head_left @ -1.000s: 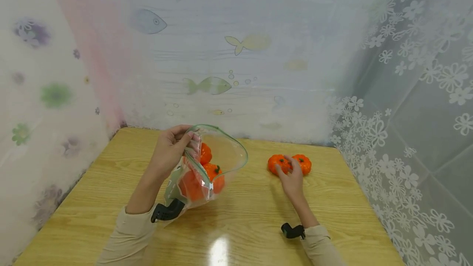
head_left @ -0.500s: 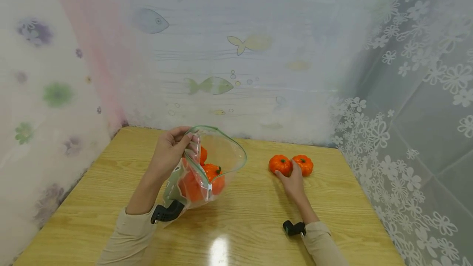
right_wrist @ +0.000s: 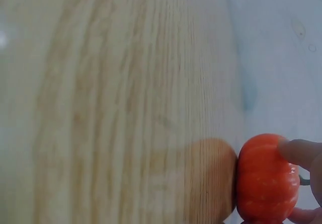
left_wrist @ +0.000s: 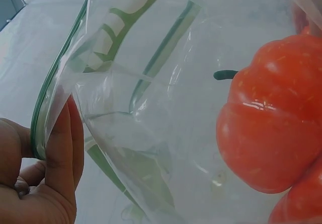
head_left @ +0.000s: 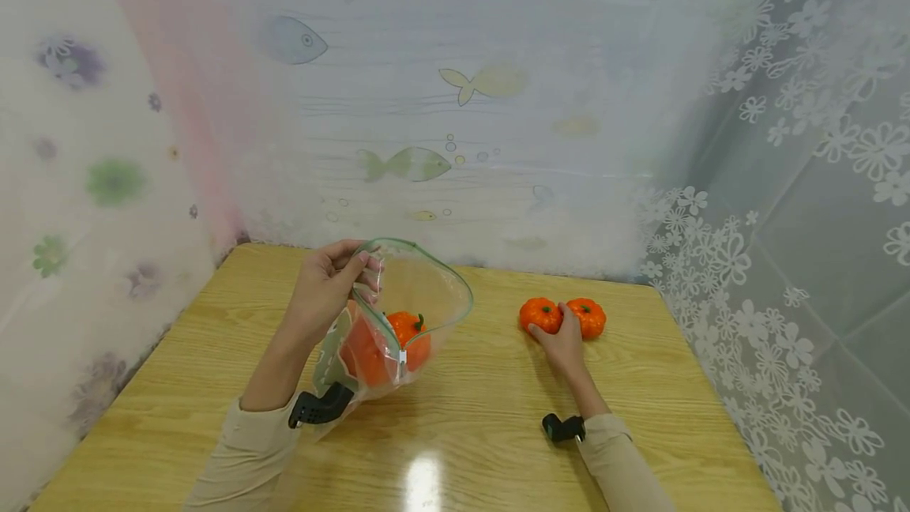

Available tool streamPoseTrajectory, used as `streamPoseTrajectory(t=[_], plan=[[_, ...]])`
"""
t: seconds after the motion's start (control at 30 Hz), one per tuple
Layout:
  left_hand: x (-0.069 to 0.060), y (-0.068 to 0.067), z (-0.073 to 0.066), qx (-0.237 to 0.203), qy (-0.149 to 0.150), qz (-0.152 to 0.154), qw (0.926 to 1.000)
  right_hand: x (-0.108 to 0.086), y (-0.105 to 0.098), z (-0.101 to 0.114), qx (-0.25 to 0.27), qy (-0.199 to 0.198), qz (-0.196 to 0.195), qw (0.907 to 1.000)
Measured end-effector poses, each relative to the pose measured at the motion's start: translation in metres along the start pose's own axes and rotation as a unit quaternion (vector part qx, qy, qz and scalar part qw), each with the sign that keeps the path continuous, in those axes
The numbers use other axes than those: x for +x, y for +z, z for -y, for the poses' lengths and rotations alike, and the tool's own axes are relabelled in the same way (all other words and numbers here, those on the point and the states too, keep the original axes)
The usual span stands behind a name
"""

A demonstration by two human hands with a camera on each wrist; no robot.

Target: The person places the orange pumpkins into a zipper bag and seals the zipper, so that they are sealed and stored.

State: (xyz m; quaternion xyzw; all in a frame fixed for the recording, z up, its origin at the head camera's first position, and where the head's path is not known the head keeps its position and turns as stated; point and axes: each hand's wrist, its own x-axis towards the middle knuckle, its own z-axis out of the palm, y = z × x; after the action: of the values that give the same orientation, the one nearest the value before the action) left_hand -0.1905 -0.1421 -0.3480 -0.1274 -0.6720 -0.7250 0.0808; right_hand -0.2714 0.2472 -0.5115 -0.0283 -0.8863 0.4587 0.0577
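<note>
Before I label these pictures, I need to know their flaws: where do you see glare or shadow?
Head view: white glare on the table near the bottom edge; left wrist view: small glossy highlights on a bagged pumpkin; right wrist view: a dark, soft-edged patch, shadow or reflection, beside the loose pumpkin.

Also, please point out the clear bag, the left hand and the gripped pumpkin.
Clear bag [head_left: 430, 281], head view: inner far wall.
Left hand [head_left: 324, 281], head view: middle.
Gripped pumpkin [right_wrist: 265, 182], right wrist view: ribbed side.
</note>
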Motion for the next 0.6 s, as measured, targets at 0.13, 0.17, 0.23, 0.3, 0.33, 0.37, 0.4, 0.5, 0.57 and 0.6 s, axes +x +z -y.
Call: streamPoseTrajectory(t=[0.13,0.17,0.23,0.3,0.33,0.37,0.4,0.5,0.57,0.6], plan=[[-0.0004,0.0001,0.0013,-0.006,0.002,0.001,1.0,0.0022,0.0005,-0.0008,0.008,-0.008,-0.003,0.9999],[-0.0002,-0.0003,0.002,-0.01,0.002,0.001,1.0,0.0025,0.0008,-0.0009,0.012,-0.008,-0.004,0.9999],[0.0001,-0.0011,0.0035,-0.016,0.003,0.003,0.9999,0.0025,0.0016,-0.0006,0.019,-0.011,-0.006,0.9997],[0.0002,-0.0018,0.0047,-0.021,0.003,0.004,0.9998,0.0022,0.0024,-0.0004,0.027,-0.012,-0.009,0.9995],[0.0001,-0.0021,0.0052,-0.022,0.004,0.004,0.9997,0.002,0.0028,-0.0005,0.031,-0.013,-0.011,0.9994],[0.0001,-0.0024,0.0057,-0.023,0.005,0.004,0.9997,0.0018,0.0031,-0.0001,0.035,-0.015,-0.013,0.9992],[0.0001,-0.0026,0.0061,-0.023,0.006,0.005,0.9997,0.0016,0.0033,0.0001,0.04,-0.017,-0.016,0.9989],[0.0001,-0.003,0.0068,-0.024,0.007,0.006,0.9997,0.001,0.0041,0.0006,0.059,-0.023,-0.022,0.9978],[0.0001,-0.0032,0.0069,-0.024,0.006,0.006,0.9997,0.0003,0.0047,0.0011,0.072,-0.026,-0.024,0.9968],[0.0001,-0.0033,0.007,-0.024,0.005,0.006,0.9997,-0.0002,0.005,0.0011,0.079,-0.027,-0.024,0.9962]])
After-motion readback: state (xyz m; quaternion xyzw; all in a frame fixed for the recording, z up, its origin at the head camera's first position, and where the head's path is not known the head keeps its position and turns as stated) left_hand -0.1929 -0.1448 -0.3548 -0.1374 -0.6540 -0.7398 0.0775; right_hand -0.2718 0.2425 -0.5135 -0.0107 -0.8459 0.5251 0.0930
